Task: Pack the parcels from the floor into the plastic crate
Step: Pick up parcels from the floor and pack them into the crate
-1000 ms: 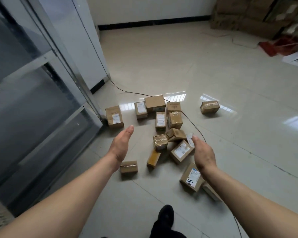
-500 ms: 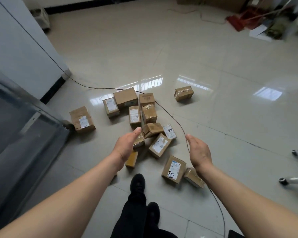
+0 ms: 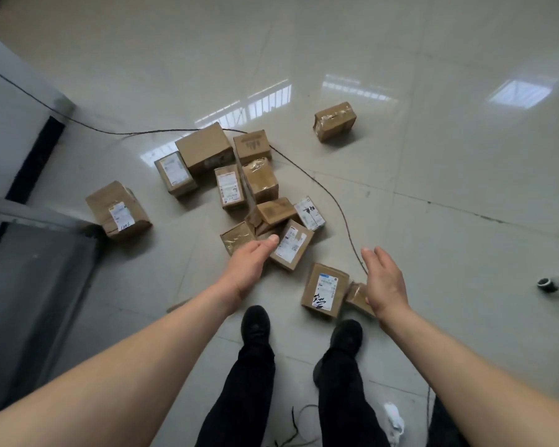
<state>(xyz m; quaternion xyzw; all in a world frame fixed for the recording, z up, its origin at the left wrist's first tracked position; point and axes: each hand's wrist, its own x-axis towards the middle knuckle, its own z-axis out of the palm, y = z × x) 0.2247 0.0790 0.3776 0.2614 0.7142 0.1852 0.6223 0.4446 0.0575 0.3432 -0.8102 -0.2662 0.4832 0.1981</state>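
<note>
From the head view, your left hand (image 3: pixel 250 264) and right hand (image 3: pixel 383 280) both reach out with fingers relaxed, grasping nothing. The parcels (image 3: pixel 262 183) lie scattered on the tiled floor (image 3: pixel 433 188) ahead of your black shoes (image 3: pixel 255 324), a thin cable (image 3: pixel 329 195) curving beside them.

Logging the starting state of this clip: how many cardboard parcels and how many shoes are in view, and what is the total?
Brown cardboard parcels: 13 in plain view on the floor (a brown sliver at the arm's edge may be one more; cannot tell)
Black shoes: 2
Total: 15
</note>
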